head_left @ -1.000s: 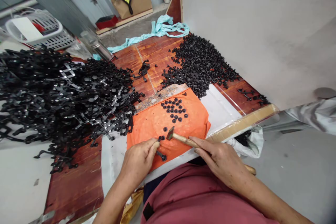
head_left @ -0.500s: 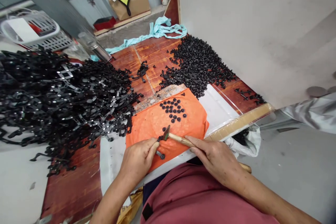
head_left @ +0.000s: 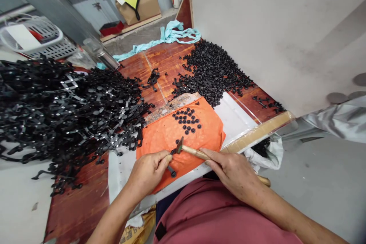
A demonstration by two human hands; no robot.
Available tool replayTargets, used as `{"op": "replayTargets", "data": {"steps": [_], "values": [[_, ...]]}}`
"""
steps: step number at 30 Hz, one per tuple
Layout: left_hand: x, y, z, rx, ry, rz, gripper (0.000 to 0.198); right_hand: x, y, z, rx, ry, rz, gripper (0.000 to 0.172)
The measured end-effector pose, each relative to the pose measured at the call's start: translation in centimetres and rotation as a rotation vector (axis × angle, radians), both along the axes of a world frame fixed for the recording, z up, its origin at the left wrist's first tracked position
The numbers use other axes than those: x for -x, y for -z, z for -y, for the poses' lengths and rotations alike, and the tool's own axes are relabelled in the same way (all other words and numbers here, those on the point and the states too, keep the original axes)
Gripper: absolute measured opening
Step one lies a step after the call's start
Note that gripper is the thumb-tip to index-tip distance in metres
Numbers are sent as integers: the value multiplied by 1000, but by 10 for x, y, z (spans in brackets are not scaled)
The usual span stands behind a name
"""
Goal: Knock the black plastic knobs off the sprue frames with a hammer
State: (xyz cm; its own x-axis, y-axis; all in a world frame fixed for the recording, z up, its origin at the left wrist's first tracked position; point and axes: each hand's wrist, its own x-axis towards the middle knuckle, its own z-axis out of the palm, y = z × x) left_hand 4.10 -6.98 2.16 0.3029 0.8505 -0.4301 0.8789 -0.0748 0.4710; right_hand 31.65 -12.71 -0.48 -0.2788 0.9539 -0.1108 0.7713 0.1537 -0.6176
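Note:
My left hand pinches a black jointed linkage part, whose near end with a round cap sticks out below the fingers. The rest of that part is mostly hidden by the hand. A hammer is gripped by its wooden handle in my right hand; its small dark head lies close beside the left fingertips, low over the orange cloth. On the cloth several small black round caps sit in loose rows, and a few more lie near the hammer head.
A tall heap of black linkage parts covers the left of the wooden table. Small black studs are piled at the back right. A white basket, a glass bottle and a blue cloth strip stand or lie behind.
The view has shifted slightly. My left hand and the black part have turned a little and moved slightly left; the hammer stays beside them in much the same pose.

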Motion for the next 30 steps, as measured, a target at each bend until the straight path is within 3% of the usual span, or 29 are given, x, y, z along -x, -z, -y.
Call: {"op": "replayTargets", "data": {"steps": [7, 12, 15, 19, 25, 28, 30], "values": [[3, 1, -10, 56, -1, 132, 41, -4, -6, -1, -67, 4, -24, 39], [2, -4, -11, 92, 12, 178, 40, -4, -22, -6, -255, -52, 9, 41], [3, -4, -12, 105, 7, 180, 41, 0, -22, -6, -345, -79, -3, 44], [5, -1, -12, 101, 2, 154, 41, 1, -17, -4, -348, -127, 152, 43], [3, 0, -12, 108, -33, 222, 41, -1, -20, -3, -438, -111, 120, 46], [3, 1, -11, 100, -43, 208, 40, -2, -19, -6, -366, -155, 246, 42], [4, 2, -10, 100, -45, 212, 40, -2, -19, -7, -354, -143, 199, 45]]}}
